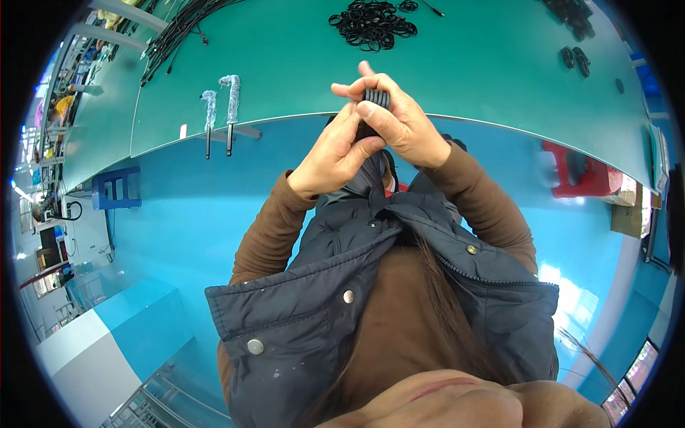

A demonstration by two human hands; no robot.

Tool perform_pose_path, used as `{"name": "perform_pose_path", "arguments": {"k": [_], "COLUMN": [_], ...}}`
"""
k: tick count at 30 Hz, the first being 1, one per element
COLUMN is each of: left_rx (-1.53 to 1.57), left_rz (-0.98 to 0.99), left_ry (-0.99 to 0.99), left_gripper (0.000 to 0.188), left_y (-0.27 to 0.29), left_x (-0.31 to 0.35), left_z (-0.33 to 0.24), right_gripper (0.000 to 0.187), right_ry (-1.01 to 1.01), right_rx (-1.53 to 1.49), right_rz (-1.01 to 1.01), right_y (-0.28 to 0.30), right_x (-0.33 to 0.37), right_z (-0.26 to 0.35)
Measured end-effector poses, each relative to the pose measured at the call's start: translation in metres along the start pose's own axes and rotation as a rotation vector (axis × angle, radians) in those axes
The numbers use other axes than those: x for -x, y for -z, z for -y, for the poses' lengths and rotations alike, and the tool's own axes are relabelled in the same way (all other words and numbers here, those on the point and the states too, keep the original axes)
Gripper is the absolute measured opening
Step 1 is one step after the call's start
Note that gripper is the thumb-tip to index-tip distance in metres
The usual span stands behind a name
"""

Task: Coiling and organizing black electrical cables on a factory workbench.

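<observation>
Over the near edge of the green table, a tight coil of black cable is gripped between both my hands. My right hand is closed round the coil, its thumb pressed on the near side and its fingers curled over the far side. From the left, my left hand closes on the lower part of the bundle, which is mostly hidden between the palms. Beyond my hands lies a heap of small black loops.
Long black cables lie at the far left of the table. Two black rods with plastic-wrapped handles jut over its front edge. Small black coils sit at the right. A blue stool and a red stool stand on the floor, with cardboard boxes at the right.
</observation>
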State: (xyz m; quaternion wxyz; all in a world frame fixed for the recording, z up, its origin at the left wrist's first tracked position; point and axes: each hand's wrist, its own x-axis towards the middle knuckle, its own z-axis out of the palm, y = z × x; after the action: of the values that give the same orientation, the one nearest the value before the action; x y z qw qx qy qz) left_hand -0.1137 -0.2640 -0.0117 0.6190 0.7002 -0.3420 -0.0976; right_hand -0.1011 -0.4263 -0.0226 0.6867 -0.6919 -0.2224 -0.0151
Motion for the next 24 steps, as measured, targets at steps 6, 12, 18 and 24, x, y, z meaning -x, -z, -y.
{"name": "perform_pose_path", "arguments": {"k": [6,12,18,24], "left_rx": [0.07,0.052,0.12,0.293], "left_rz": [0.01,0.022,0.007,-0.076], "left_ry": [0.075,0.065,0.121,0.139], "left_gripper": [0.037,0.027,0.021,0.017], "left_y": [-0.004,-0.007,0.002,0.02], "left_x": [0.001,-0.006,-0.011,-0.03], "left_z": [0.002,0.016,0.047,0.052], "right_gripper": [0.029,0.033,0.032,0.029], "right_ry": [-0.057,-0.035,-0.262,-0.256], "right_rx": [-0.216,-0.106,-0.312,0.377], "right_rz": [0.127,0.069,0.231,-0.295], "right_y": [0.007,0.004,0.026,0.134], "right_x": [-0.002,-0.001,-0.025,-0.116], "right_z": [0.007,-0.009,-0.012,-0.08]}}
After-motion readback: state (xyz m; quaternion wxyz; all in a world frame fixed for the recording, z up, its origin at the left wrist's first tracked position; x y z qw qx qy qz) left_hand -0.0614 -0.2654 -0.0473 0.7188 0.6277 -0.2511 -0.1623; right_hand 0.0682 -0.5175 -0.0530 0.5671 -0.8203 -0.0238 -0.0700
